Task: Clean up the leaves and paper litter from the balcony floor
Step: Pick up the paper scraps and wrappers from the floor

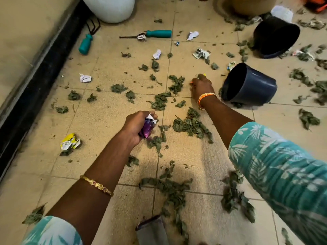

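Litter in hand: crumpled purple wrapper (147,127) with a scrap of white paper at its top, gripped in the left hand (137,127); fingers curled round it, held just above the floor tiles (99,121).
Right hand (200,86): stretched forward, down at the floor, fingers bent over something small with a yellow and orange edge showing past the fingertips; whether it is pinched yet, cannot tell.
Key relation: the right hand's target lies at its own fingertips, just left of the mouth of the tipped dark blue pot (249,85). The left hand is well back from it and already loaded.
Nearest leaves: a loose pile of wilted leaves (192,125) between the two forearms, touching neither hand; a smaller clump (177,84) just left of the right hand.
Nearest paper: yellow-and-white crumpled wrapper (69,143) to the left of the left hand, apart from it; white crumpled paper (85,78) farther ahead on the left.
Long axis: the litter is balled, no clear axis.
Judgement: right hand is placed for the next pick; the left suits only litter on its own side.
Progress: early; leaves and paper lie all over the floor.
Surroundings: green-handled garden tool (155,34) far ahead; a second black pot (276,38) on its side at upper right.
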{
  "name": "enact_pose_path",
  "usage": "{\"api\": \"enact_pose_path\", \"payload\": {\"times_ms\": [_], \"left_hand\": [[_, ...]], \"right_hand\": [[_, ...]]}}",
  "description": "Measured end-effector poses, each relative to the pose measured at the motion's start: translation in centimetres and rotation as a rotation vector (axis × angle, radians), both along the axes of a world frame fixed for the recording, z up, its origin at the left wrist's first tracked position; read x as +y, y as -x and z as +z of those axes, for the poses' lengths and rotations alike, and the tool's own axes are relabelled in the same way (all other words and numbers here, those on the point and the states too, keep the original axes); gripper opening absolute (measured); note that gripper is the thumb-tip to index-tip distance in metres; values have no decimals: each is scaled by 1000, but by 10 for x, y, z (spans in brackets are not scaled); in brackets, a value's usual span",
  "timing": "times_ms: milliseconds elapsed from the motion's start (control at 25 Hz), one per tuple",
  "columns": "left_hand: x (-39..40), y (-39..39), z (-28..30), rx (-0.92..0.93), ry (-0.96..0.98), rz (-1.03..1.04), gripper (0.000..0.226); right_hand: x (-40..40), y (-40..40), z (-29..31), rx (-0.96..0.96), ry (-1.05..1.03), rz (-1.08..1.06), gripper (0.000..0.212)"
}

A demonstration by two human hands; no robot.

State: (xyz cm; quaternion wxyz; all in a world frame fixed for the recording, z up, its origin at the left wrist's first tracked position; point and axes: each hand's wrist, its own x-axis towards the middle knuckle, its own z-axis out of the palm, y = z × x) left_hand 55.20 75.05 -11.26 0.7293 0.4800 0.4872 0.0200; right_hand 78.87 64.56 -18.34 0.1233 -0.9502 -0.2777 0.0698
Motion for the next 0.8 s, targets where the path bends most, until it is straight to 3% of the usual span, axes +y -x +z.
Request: {"api": "enact_pose_path", "payload": {"times_ms": [200, 320, 400, 520, 600, 800], "left_hand": [[6, 4, -3, -57, 122, 17, 22], [6, 6, 0, -111, 170, 15, 24], [7, 9, 4, -167, 205, 17, 24], [11, 17, 8, -232, 255, -3, 26], [11, 29, 9, -268, 287, -22, 24], [1, 57, 10, -252, 248, -97, 14]], "right_hand": [[5, -3, 3, -217, -83, 39, 22], [-1, 17, 18, -165, -431, -178, 12], [-4, 48, 35, 73, -806, -328, 7], [-8, 105, 67, 715, -1213, -374, 22], [-10, 141, 73, 914, -1183, -338, 19], [3, 206, 58, 863, -985, -205, 12]]}}
